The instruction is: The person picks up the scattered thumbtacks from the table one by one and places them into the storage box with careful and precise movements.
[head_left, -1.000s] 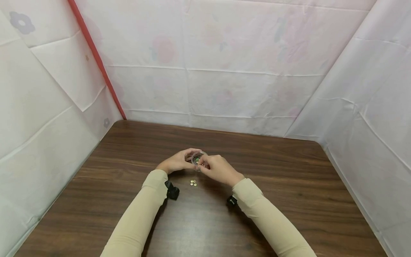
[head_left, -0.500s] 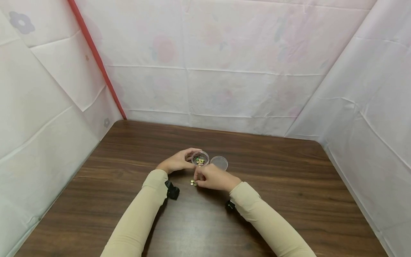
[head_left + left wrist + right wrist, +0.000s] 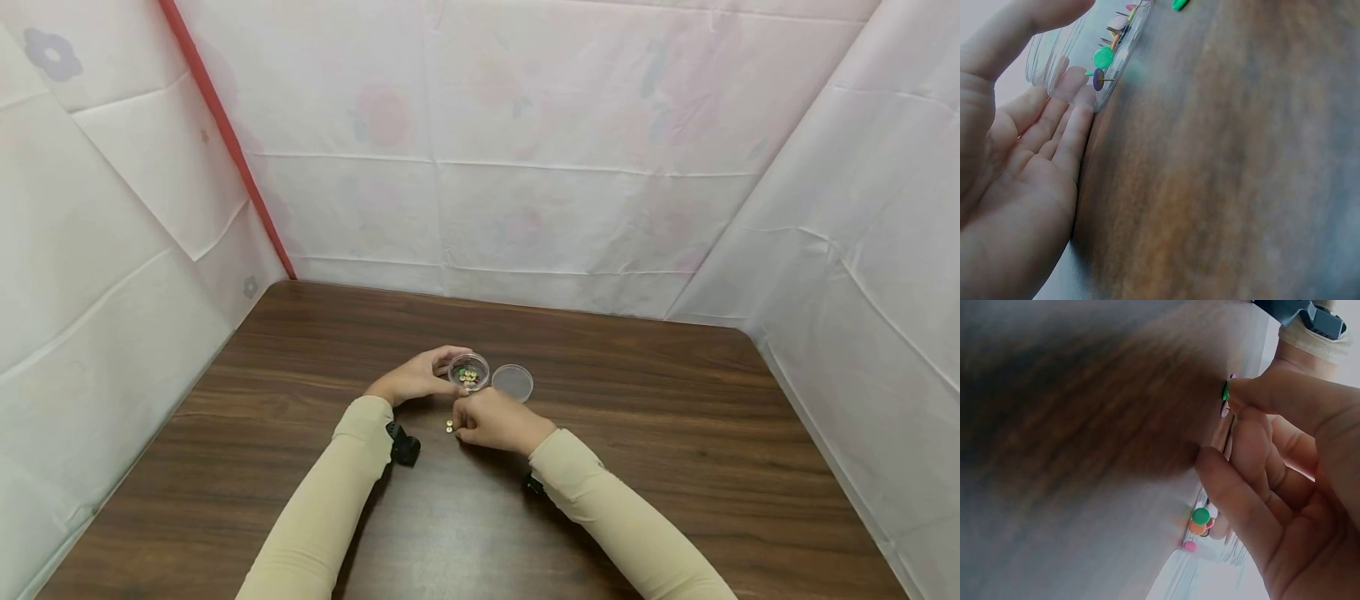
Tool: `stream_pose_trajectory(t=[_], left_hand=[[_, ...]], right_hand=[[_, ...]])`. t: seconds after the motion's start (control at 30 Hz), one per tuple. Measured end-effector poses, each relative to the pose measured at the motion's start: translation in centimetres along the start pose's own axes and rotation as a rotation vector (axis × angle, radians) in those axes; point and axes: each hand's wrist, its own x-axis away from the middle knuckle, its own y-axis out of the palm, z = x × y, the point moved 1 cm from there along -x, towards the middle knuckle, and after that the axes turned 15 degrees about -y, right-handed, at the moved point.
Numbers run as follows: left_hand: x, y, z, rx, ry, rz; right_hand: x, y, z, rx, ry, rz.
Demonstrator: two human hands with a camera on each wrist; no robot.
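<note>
My left hand (image 3: 416, 377) holds a clear round plastic box (image 3: 459, 360) by its side on the table, thumb on one side and fingers on the other. Several coloured thumbtacks (image 3: 1104, 58) lie inside, among them green, purple and pink ones. Just in front of the box is my right hand (image 3: 501, 419), low over the table. Its thumb touches or nearly touches a green thumbtack (image 3: 1225, 391) on the wood, and the index fingertip rests apart from it. Two loose thumbtacks (image 3: 449, 427) show beside the right hand in the head view; others there may be hidden by the hand.
A clear round lid (image 3: 512, 382) lies to the right of the box, partly behind the right hand. The dark wooden table (image 3: 675, 433) is bounded by white patterned sheets (image 3: 562, 208) at the back and both sides. Each wrist wears a small black camera (image 3: 403, 445).
My right hand has come out of the box and down to the loose thumbtacks, uncovering the lid. It now hides part of their group. The left hand and box stay in place.
</note>
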Motion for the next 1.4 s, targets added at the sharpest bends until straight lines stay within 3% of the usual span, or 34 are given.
stream_pose_trajectory(t=[1.4], left_hand=[[0.1,0.05,0.3,0.005,0.011,-0.012]], right_hand=[[0.5,0.11,0.15,0.0,-0.008,0.045]])
